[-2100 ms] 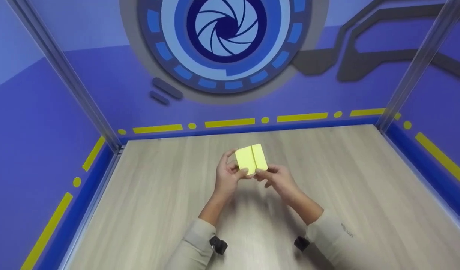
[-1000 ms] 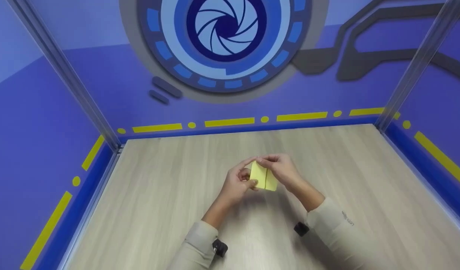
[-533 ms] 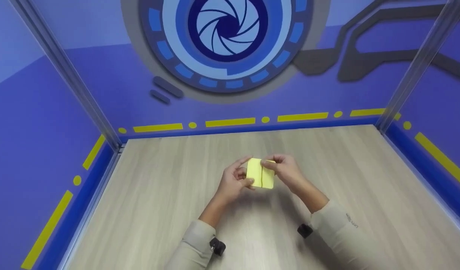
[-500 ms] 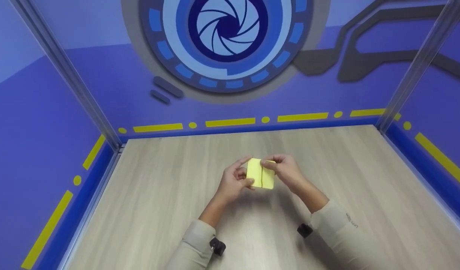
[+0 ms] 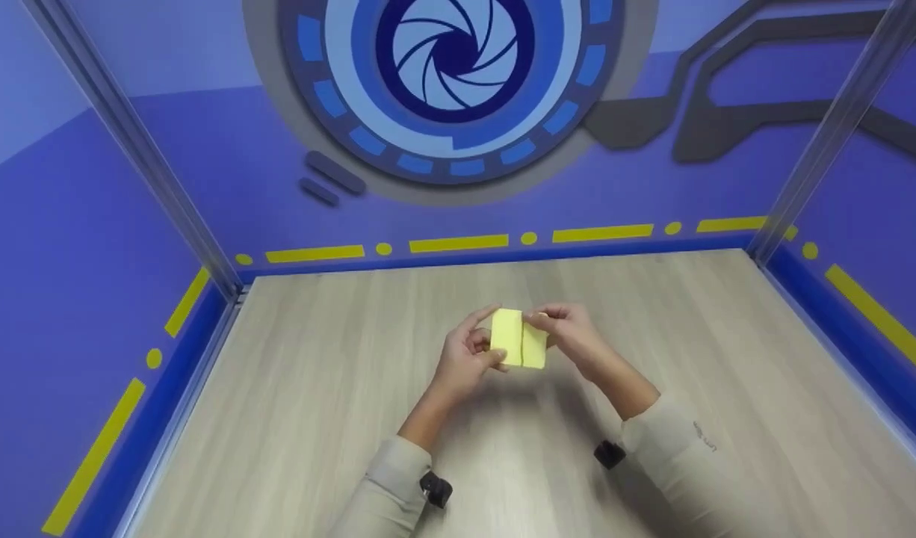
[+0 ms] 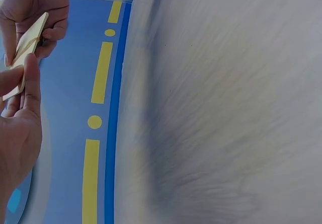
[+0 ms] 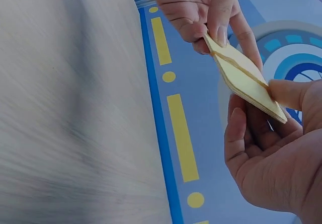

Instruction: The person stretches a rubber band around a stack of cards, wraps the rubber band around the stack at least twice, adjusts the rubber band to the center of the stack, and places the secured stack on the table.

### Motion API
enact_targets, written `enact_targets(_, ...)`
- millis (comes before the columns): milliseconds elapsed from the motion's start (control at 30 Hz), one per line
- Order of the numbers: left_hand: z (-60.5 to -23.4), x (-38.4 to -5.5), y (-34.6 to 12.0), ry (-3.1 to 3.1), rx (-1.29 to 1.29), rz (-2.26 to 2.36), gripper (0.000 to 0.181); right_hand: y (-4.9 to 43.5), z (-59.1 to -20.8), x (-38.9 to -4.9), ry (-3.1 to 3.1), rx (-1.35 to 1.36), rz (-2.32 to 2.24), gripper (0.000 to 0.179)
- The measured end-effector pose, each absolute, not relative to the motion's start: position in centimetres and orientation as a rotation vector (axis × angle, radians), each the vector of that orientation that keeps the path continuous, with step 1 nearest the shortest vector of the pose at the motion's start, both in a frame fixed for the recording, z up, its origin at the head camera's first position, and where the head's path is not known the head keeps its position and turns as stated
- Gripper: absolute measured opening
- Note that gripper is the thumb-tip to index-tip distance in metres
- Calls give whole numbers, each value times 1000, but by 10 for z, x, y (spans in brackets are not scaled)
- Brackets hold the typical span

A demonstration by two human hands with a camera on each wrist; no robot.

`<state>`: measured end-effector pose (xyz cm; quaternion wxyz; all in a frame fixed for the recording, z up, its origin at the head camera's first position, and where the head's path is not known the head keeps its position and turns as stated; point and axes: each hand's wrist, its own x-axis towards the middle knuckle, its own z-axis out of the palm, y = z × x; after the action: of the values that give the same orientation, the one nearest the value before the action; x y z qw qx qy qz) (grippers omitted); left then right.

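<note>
Above the middle of the table, both hands hold a flat, pale yellow square (image 5: 507, 338). A raised edge like a flap runs down its face, and its rim looks layered in the right wrist view; its exact kind is unclear. My left hand (image 5: 462, 362) pinches the left side, thumb on the lower front and a finger reaching to the upper left corner. My right hand (image 5: 576, 336) pinches the upper right, its thumb on the face beside the raised edge. In the right wrist view the yellow square (image 7: 244, 78) is seen tilted, nearly edge-on. Its back is hidden.
The wood-grain table (image 5: 316, 373) lies beneath the hands. Blue printed panels (image 5: 204, 172) stand behind it and at both sides, with metal posts (image 5: 122, 142) at the corners. Both wrists wear small black cameras (image 5: 435, 489).
Over two seconds, my right hand has moved from the square's bottom edge to its upper right. The square has turned more upright, and lately has risen slightly in view; my left hand keeps its pinch.
</note>
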<state>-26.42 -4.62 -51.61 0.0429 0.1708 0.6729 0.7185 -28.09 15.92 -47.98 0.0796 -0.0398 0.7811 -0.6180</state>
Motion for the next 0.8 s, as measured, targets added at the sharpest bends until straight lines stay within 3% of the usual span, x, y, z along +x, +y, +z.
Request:
enact_targets(233, -514, -265, -50, 2077, 364, 2345, 66, 153, -495, -269, 2304, -104, -1846, 35)
enact_targets(800, -516, -260, -47, 2135, 323, 2401, 65, 123, -519, -249, 2217, -86, -2017, 31)
